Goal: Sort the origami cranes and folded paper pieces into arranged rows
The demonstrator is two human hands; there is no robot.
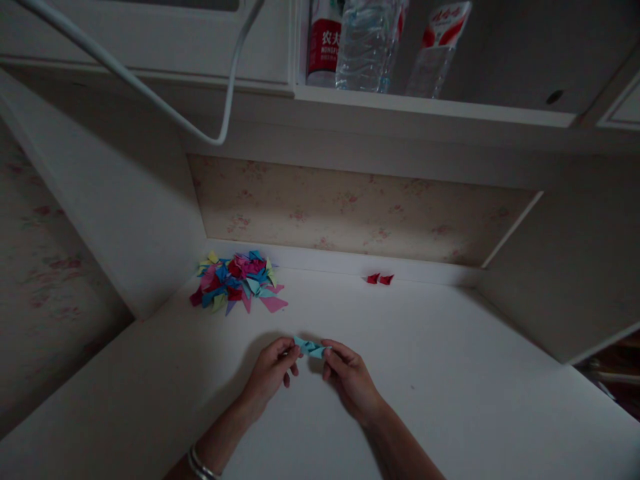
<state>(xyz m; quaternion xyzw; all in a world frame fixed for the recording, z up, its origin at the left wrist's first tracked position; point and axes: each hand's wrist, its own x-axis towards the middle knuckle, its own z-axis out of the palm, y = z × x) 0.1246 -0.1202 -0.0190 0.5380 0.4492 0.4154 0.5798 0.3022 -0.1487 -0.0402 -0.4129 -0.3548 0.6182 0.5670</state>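
Note:
A small turquoise folded-paper piece [311, 347] is held level between my two hands above the white desk. My left hand [274, 368] pinches its left end between thumb and fingers. On the opposite end, my right hand [350, 377] grips with thumb and forefinger. The folds in its middle are too small to make out clearly. Farther back on the left lies a heap of folded paper pieces [235, 277] in pink, red, blue, yellow and green. Two small red folded pieces [380, 279] sit side by side near the back edge, to the right.
The white desk [440, 387] runs back to a low ledge and a flowered wall panel [320, 207]. Side panels stand left and right. Overhead, a shelf [435, 108] holds plastic bottles [365, 47], and a white bent tube [165, 107] hangs at upper left.

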